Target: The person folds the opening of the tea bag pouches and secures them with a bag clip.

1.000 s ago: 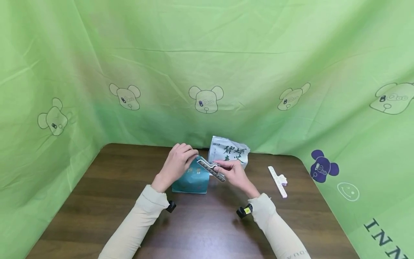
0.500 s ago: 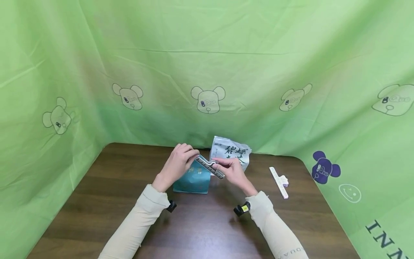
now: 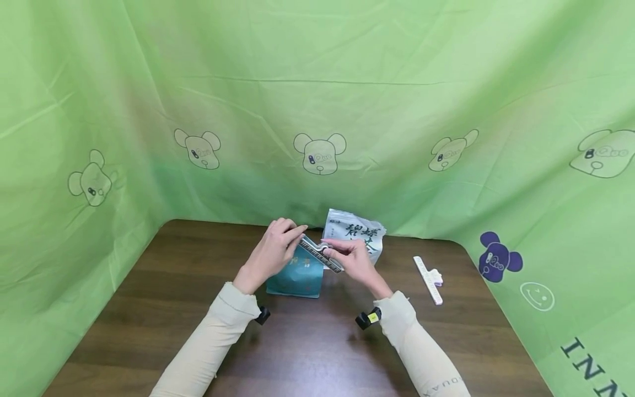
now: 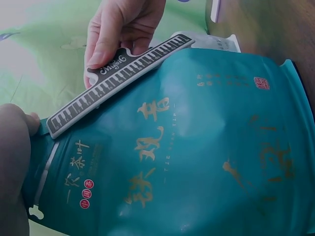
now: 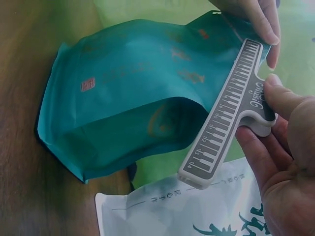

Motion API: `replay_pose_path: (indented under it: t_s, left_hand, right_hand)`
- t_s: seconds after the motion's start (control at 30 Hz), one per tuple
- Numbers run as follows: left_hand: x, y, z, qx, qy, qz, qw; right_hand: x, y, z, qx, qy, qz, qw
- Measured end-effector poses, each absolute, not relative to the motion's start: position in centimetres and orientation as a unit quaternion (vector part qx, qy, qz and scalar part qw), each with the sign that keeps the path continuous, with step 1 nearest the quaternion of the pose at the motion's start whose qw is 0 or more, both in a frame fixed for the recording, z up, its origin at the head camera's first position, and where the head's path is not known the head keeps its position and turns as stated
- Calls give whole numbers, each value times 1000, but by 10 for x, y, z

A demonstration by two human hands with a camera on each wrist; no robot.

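A teal tea bag (image 4: 197, 128) with gold lettering stands on the table; in the head view the left hand (image 3: 272, 248) covers its upper left corner. In the right wrist view, that hand's fingers (image 5: 261, 22) pinch the bag's top edge. The right hand (image 3: 354, 262) holds a long clip (image 5: 224, 115) with a piano-key pattern by its handle, thumb on one side and fingers on the other. The clip lies slantwise along the bag's upper right side, its far end close to the left fingers. Whether its jaws grip the bag cannot be seen clearly.
Behind the right hand stands a silver-white tea bag (image 3: 367, 229) with dark characters. A white clip (image 3: 428, 280) lies at the right of the brown wooden table (image 3: 307, 342). Green printed cloth (image 3: 317, 99) hangs at the back and both sides.
The right hand and the piano-key clip have moved slightly left and up, closer to the left hand. The left hand keeps its hold on the teal bag's top.
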State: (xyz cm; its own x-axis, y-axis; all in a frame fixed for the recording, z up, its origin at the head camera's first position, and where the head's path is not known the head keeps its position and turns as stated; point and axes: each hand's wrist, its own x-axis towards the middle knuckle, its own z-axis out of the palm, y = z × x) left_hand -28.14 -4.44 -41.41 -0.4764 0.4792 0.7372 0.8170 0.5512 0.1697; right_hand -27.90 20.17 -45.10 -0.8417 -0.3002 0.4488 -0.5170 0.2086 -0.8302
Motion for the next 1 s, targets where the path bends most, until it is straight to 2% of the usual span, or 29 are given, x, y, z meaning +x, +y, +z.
replay_pose_path:
  t_s: [0.3, 0.47, 0.63, 1.0]
  left_hand:
    - [-280, -44, -413, -373, -838, -249, 311]
    - [-278, -46, -412, -361, -843, -216, 336]
    - [-274, -52, -412, -341, -843, -213, 357]
    - [-271, -58, -415, -337, -854, -226, 326]
  right_hand:
    - [-281, 194, -449, 269, -770, 570, 99]
    - [-283, 192, -449, 276, -766, 567, 122]
    - [-284, 193, -448, 272, -765, 573, 116]
    - [-263, 185, -422, 265, -763, 578, 117]
